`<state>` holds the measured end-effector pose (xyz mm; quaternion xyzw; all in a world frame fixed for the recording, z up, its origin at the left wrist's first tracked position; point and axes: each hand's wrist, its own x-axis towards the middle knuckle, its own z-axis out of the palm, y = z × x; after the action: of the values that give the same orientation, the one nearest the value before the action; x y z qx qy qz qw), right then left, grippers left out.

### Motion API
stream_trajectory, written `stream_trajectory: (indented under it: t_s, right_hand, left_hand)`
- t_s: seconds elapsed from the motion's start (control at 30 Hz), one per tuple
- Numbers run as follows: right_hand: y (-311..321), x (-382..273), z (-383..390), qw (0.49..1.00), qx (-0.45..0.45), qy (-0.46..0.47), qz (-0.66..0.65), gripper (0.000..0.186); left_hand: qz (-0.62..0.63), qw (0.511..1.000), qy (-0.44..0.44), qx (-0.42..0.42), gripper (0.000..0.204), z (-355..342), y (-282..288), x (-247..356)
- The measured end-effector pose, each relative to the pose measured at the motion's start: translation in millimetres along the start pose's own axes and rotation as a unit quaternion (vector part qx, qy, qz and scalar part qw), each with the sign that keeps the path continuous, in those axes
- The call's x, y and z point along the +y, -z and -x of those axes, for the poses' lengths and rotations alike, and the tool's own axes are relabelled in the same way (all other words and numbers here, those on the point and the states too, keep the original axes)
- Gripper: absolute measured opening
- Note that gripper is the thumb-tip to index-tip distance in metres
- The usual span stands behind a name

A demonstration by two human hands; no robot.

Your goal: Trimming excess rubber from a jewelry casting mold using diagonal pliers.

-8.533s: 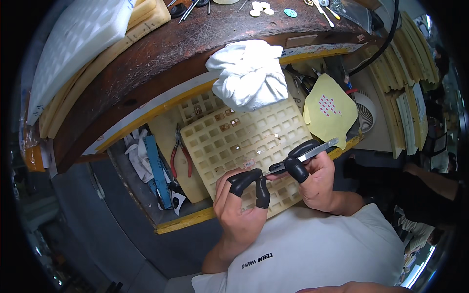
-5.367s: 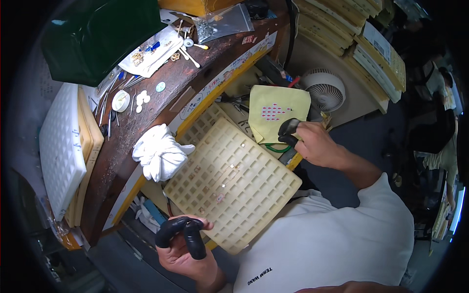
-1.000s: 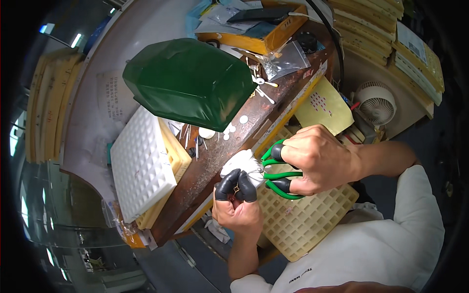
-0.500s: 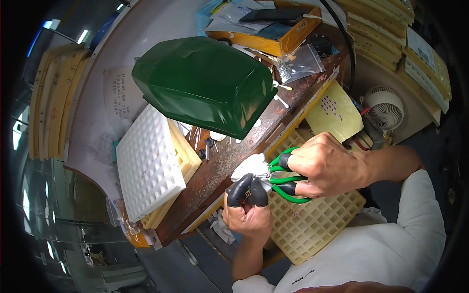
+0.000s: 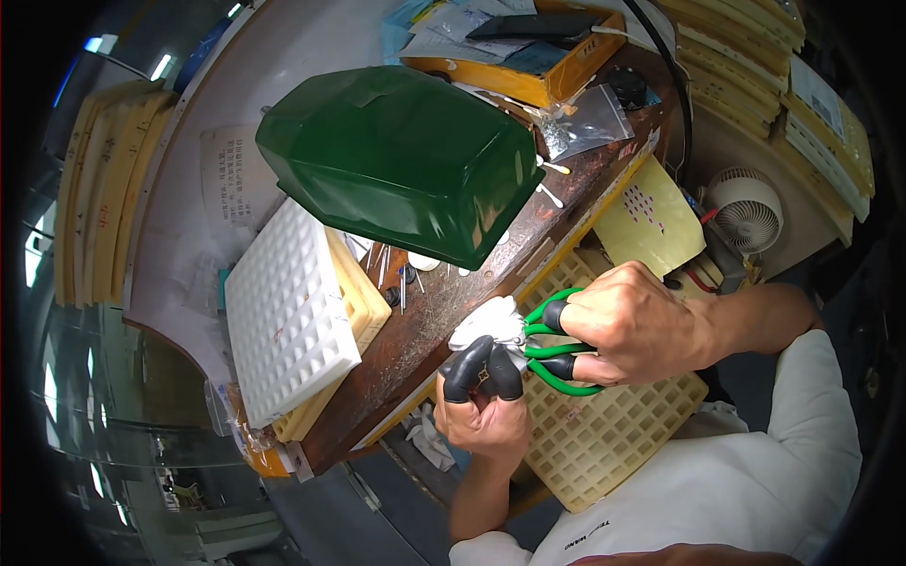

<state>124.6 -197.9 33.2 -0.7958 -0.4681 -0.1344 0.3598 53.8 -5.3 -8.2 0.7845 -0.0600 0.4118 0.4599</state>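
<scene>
My left hand (image 5: 486,415), with black finger covers on thumb and forefinger, pinches a small gold-coloured openwork piece (image 5: 483,374), shaped like a flower or clover. In my right hand (image 5: 628,325) are scissors with large green loop handles (image 5: 562,350); two black-covered fingers sit inside the loops. The metal end of the scissors points left, toward my left fingertips. Glare hides most of the blades. Right beyond the left fingertips is a bright white patch (image 5: 486,323), too washed out to make out.
A dark green lamp shade (image 5: 406,160) overhangs the wooden bench. White (image 5: 293,311) and yellowish gridded trays lean at left; another gridded tray (image 5: 604,439) lies below my hands. Cotton swabs (image 5: 550,195), a plastic bag (image 5: 590,123), a wooden box (image 5: 566,80) and a white fan (image 5: 746,212) stand beyond.
Both hands keep nearly the same pose, with the gold piece and the scissors still held. The whole view has shifted only slightly.
</scene>
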Motion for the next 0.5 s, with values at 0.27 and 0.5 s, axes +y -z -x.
stream_trajectory:
  t_s: [0.27,0.5]
  right_hand:
    - [-3.1,0.1,1.0,1.0,0.018,0.015,-0.007,0.028]
    - [-2.8,-0.2,0.7,1.0,0.022,0.018,-0.013,0.029]
  left_hand:
    - [-0.004,1.0,-0.008,-0.006,0.02,-0.8,1.5,1.4]
    - [-0.006,1.0,-0.016,0.008,0.017,-0.6,-1.4,-0.2]
